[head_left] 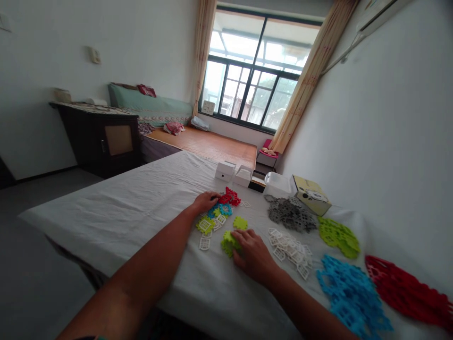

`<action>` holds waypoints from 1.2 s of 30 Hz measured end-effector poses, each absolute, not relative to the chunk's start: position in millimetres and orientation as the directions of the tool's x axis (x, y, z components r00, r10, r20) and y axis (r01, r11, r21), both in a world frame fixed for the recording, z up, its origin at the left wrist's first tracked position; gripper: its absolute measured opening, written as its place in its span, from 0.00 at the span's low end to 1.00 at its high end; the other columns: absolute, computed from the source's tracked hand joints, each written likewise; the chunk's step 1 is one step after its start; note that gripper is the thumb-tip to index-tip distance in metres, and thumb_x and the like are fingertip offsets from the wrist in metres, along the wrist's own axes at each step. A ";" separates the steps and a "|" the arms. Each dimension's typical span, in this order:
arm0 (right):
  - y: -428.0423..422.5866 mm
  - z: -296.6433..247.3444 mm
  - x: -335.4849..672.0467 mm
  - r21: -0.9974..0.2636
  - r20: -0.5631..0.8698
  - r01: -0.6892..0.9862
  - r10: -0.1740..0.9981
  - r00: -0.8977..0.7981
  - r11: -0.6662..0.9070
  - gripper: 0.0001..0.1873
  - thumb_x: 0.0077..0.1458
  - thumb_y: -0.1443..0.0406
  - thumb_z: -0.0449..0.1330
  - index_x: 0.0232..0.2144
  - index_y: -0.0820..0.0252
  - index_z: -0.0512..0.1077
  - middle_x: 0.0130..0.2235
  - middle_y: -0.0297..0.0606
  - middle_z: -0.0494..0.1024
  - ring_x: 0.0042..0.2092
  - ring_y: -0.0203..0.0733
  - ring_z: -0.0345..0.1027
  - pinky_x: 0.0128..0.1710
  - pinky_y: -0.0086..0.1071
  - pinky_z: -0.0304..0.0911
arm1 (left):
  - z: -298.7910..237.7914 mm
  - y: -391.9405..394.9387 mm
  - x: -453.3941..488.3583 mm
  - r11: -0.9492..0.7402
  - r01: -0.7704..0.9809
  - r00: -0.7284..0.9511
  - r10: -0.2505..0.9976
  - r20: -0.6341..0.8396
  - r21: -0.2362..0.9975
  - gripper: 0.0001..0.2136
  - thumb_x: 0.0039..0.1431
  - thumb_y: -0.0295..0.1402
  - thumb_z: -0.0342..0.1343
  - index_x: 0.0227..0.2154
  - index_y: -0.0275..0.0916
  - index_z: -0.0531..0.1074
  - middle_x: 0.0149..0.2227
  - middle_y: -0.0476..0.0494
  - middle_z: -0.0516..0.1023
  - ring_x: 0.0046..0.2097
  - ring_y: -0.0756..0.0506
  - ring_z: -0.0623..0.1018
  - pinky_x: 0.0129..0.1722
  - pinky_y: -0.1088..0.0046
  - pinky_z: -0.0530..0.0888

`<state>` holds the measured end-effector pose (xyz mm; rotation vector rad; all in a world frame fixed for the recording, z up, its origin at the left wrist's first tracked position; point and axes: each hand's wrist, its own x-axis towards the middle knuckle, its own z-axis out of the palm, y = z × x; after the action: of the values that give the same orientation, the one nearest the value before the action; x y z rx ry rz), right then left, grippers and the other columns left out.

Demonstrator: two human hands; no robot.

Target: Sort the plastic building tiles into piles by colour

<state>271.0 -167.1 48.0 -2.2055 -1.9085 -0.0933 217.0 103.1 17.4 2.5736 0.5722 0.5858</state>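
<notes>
My right hand [253, 252] is closed on a lime-green building piece [228, 244], which looks like interlocking plastic tiles joined into a small block. A single flat green tile [240, 222] lies just beyond it. Farther forward, my left hand [206, 201] has its fingers bent together at the edge of red interlocking tiles [231, 196]; its fingertips are partly hidden. Blue tiles [225, 209], another green tile [205, 225] and white window-shaped pieces [204, 243] lie beside my left forearm.
To the right are heaps of white pieces [290, 249], grey tiles [292, 214], green tiles [339, 237], blue tiles [354, 295] and red tiles [406, 293]. Small white boxes [225, 171], a clear plastic bin [278, 183] and a yellow box [311, 194] line the far edge of the cloth-covered table [141, 203].
</notes>
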 end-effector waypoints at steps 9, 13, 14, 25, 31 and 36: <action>-174.2 61.5 290.5 -0.230 0.296 0.970 0.943 0.151 -0.083 0.17 0.54 0.69 0.51 0.45 0.50 0.67 0.46 0.34 0.72 0.48 0.40 0.59 0.46 0.34 0.57 | 11.9 116.1 221.7 -0.825 0.249 0.838 0.446 0.314 0.508 0.18 0.53 0.39 0.44 0.42 0.42 0.72 0.43 0.49 0.76 0.45 0.47 0.73 0.46 0.75 0.66; -189.4 68.1 312.8 -0.355 0.325 0.932 0.926 0.194 -0.071 0.15 0.54 0.70 0.51 0.41 0.53 0.70 0.40 0.36 0.74 0.43 0.37 0.64 0.44 0.30 0.58 | 12.2 118.4 222.6 -0.808 0.259 0.844 0.456 0.283 0.529 0.18 0.53 0.41 0.44 0.42 0.43 0.72 0.44 0.49 0.76 0.45 0.46 0.73 0.46 0.74 0.67; -194.9 69.8 324.1 -0.382 0.331 0.920 0.917 0.222 -0.085 0.15 0.53 0.70 0.51 0.41 0.54 0.70 0.39 0.36 0.74 0.42 0.37 0.65 0.43 0.30 0.59 | 12.7 118.3 222.3 -0.807 0.258 0.845 0.456 0.281 0.532 0.18 0.53 0.42 0.44 0.42 0.43 0.72 0.44 0.49 0.76 0.46 0.45 0.73 0.46 0.74 0.67; -313.6 75.7 578.7 -0.280 0.287 0.517 0.444 0.849 -0.809 0.16 0.51 0.61 0.49 0.37 0.62 0.72 0.33 0.41 0.77 0.34 0.41 0.70 0.32 0.29 0.61 | 10.9 122.0 224.6 -0.806 0.264 0.835 0.466 0.294 0.529 0.19 0.52 0.44 0.45 0.41 0.44 0.73 0.44 0.49 0.76 0.45 0.44 0.73 0.46 0.72 0.68; -332.4 61.4 618.9 -0.261 0.263 0.408 0.342 0.902 -0.875 0.14 0.49 0.61 0.51 0.32 0.62 0.74 0.26 0.40 0.76 0.27 0.40 0.70 0.27 0.29 0.62 | 15.5 117.7 223.4 -0.796 0.271 0.830 0.477 0.287 0.541 0.19 0.51 0.45 0.45 0.40 0.45 0.73 0.42 0.50 0.77 0.44 0.44 0.74 0.45 0.73 0.68; -338.1 71.0 619.9 -0.238 0.351 0.420 0.325 0.878 -0.876 0.26 0.43 0.61 0.58 0.45 0.68 0.68 0.41 0.51 0.74 0.40 0.47 0.70 0.38 0.34 0.64 | 13.6 119.4 222.9 -0.804 0.247 0.828 0.465 0.314 0.541 0.18 0.51 0.45 0.45 0.40 0.46 0.74 0.42 0.51 0.77 0.44 0.44 0.74 0.45 0.73 0.69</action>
<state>619.9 -338.1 71.0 -2.7397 -0.5578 -0.4357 222.9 119.4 13.6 2.5192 0.5254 0.6040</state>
